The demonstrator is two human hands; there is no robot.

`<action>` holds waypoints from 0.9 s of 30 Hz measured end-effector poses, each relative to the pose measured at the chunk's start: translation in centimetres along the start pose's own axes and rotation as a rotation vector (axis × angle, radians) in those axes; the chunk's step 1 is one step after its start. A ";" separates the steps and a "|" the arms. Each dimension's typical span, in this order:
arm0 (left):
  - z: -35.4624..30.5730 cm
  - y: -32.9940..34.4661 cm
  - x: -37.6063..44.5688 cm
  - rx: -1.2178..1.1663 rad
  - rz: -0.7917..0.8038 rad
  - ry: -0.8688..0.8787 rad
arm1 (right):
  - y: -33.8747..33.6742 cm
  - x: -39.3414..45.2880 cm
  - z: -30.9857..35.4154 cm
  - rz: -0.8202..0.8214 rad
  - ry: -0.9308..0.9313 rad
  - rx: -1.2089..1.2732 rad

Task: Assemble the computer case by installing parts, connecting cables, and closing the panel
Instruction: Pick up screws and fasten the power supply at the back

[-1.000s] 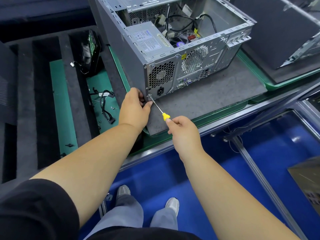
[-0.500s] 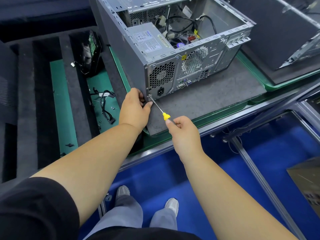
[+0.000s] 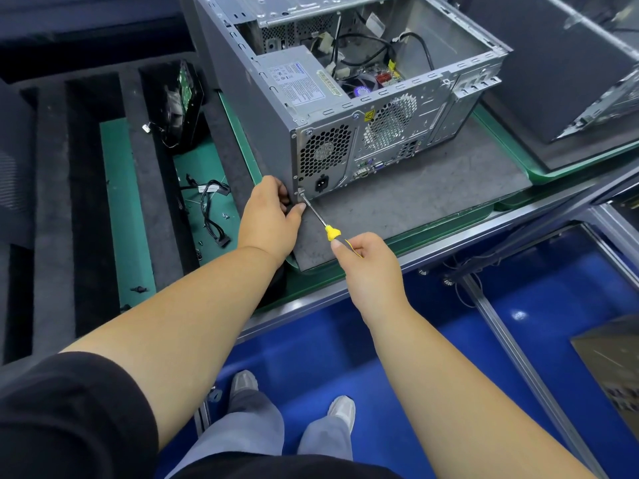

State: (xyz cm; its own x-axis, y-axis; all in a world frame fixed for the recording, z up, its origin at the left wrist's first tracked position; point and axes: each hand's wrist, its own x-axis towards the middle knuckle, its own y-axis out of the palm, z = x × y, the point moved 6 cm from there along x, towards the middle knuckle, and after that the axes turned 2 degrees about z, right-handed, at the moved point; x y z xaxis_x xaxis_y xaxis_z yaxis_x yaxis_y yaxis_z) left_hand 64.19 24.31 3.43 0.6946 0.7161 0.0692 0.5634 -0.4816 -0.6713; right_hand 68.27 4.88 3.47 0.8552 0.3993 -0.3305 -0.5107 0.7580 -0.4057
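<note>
Grey steel computer case (image 3: 262, 108), heavy and rigid, is sitting steady while my left hand (image 3: 269, 216) is gripping its rear corner and my right hand (image 3: 366, 261) is pinching the slim yellow-handled screwdriver (image 3: 320, 221).

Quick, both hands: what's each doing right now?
Left hand: grips the computer case at its rear corner.
Right hand: holds the screwdriver.

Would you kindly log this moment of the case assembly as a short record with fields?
right hand: grips the screwdriver by its yellow handle
screwdriver tip: at a screw on the lower rear corner of the computer case
left hand: holds that same corner, thumb beside the shaft
case: top side open, cables and power supply visible
case rests on: grey mat
</note>
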 end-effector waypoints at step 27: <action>0.0 0.0 0.0 0.013 -0.013 0.003 | 0.5 0.3 0.2 0.043 0.126 0.051</action>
State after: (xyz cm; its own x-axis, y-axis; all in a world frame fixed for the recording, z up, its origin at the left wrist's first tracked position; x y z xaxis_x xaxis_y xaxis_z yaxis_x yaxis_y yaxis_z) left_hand 64.23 24.29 3.45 0.6888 0.7205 0.0799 0.5663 -0.4660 -0.6799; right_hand 68.28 5.50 3.35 0.8133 0.3663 -0.4521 -0.5385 0.7683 -0.3460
